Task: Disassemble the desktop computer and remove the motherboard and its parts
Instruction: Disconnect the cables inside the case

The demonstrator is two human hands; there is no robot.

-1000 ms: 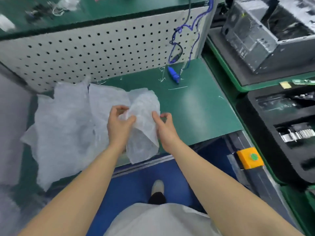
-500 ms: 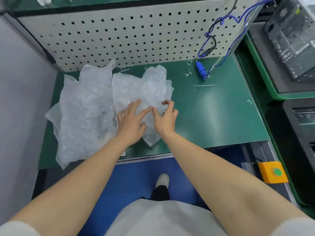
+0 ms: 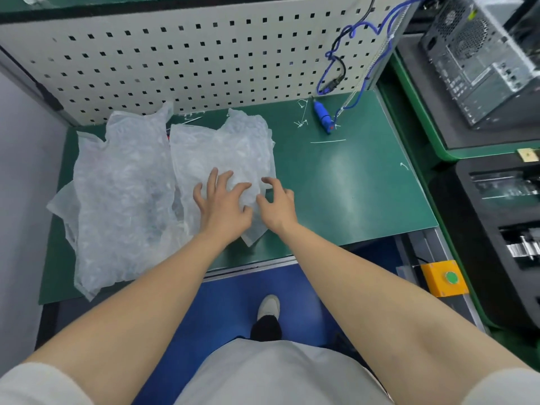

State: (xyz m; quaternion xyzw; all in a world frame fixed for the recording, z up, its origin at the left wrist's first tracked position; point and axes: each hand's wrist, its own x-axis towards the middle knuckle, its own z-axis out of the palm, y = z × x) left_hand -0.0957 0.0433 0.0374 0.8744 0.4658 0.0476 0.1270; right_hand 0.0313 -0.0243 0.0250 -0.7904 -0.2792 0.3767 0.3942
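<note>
— Where is the computer (image 3: 479, 57)?
— Far right at the top, on the neighbouring bench (image 3: 423, 135), well apart from both hands. Its metal side with round vent grilles faces this way.
— What lies just in front of it?
— A black tray (image 3: 467, 229) with compartments; what is in them is too blurred to tell. Beside it is an orange box (image 3: 444, 277) with a green button.
— And the green tabletop (image 3: 350, 194)?
— A pegboard (image 3: 175, 54) stands along its far edge. A blue cable (image 3: 359, 27) hangs down it at the right, and a blue plug (image 3: 323, 116) lies on the tabletop beneath.
— The white stuff?
— Two crumpled wrap sheets. The larger sheet (image 3: 122, 194) covers the left part of the tabletop. The smaller sheet (image 3: 222, 147) lies just beside it, overlapping its edge.
— The hands?
— The left hand (image 3: 223, 206) rests flat on the smaller sheet, its fingers (image 3: 214, 176) spread wide. The right hand (image 3: 277, 204) is just beside it at that sheet's right edge, with bent fingers (image 3: 270, 182) whose tips touch the wrap. Whether thumb and forefinger pinch it, I cannot tell.
</note>
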